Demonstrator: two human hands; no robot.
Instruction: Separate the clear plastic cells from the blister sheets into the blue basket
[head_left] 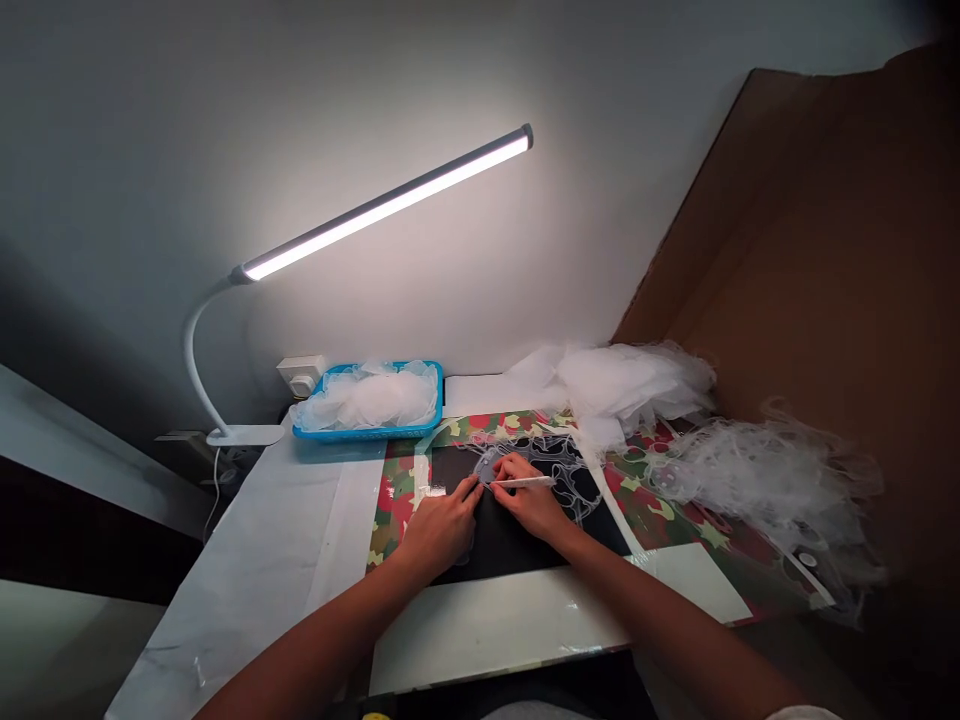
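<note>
My right hand [527, 497] is closed round a slim white pen-shaped tool [525, 482], held slantwise with its tip end toward the left. Under that tip lies a thin, see-through white fabric piece [487, 465] on a black mat [499, 540]. My left hand [444, 520] is just left of the tool, its fingertips together at the near edge of the fabric piece. Whether they pinch or only press it is hard to see. Looping sheer offcut strips [574, 475] spread over the mat beside and beyond my right hand.
A blue basket [367, 433] of sheer white pieces stands back left. Beyond the mat is a pile of white sheer fabric [634, 380]; a tangle of offcuts [772, 480] lies right. A lamp [390, 205] hangs overhead, and a cardboard panel [825, 270] rises at right.
</note>
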